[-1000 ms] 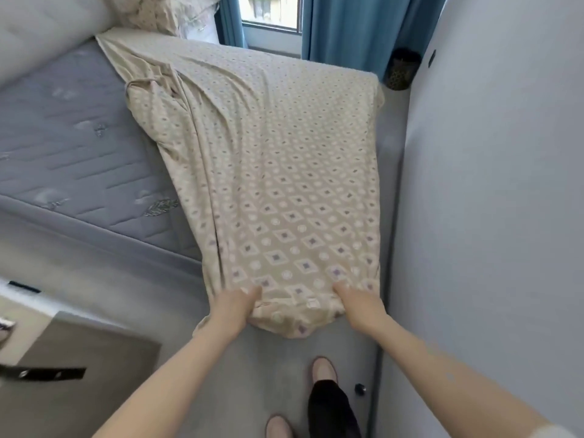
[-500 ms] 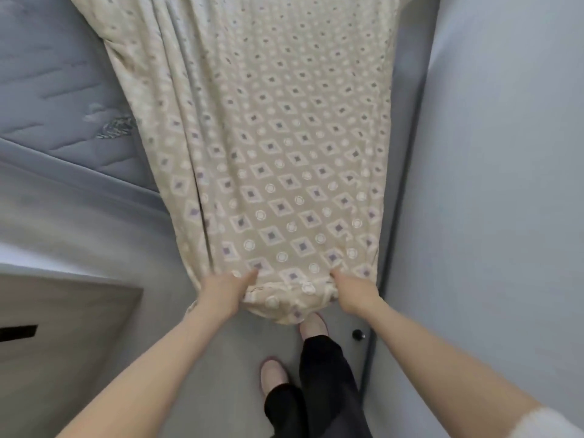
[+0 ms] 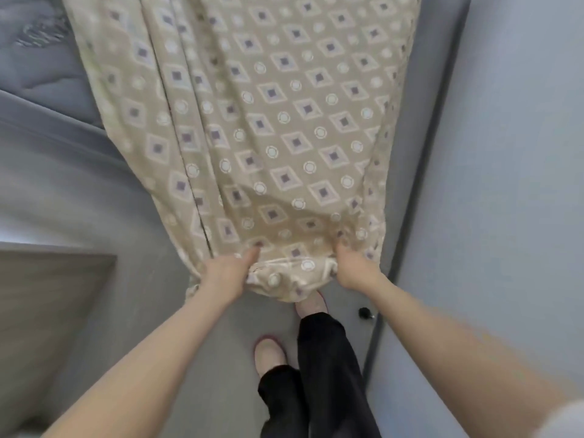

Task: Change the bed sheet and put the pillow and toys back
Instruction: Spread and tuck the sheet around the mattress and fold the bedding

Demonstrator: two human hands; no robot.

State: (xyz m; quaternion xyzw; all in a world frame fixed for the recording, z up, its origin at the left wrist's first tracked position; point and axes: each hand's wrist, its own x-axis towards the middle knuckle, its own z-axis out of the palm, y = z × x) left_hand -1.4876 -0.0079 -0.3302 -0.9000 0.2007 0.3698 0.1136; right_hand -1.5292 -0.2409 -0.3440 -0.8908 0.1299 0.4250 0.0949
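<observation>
A beige bed sheet (image 3: 268, 121) with a diamond and circle pattern stretches from the bare grey mattress (image 3: 34, 52) at the upper left down toward me. Its near end is bunched. My left hand (image 3: 226, 275) grips the bunched edge on the left, thumb on top. On the right side of that edge my right hand (image 3: 354, 267) grips the gathered cloth. The sheet hangs taut over the foot of the bed. Pillow and toys are out of view.
A grey wall (image 3: 505, 184) runs close along the right. A wooden cabinet top (image 3: 47, 295) sits at the left. My feet in pink slippers (image 3: 268, 352) stand on the grey floor in the narrow gap; a small black door stop (image 3: 364, 312) is by the wall.
My view has tilted down and I have stepped back; the sheet has been drawn further off the mattress toward me, both hands keeping their grip. The window and curtains have left the view.
</observation>
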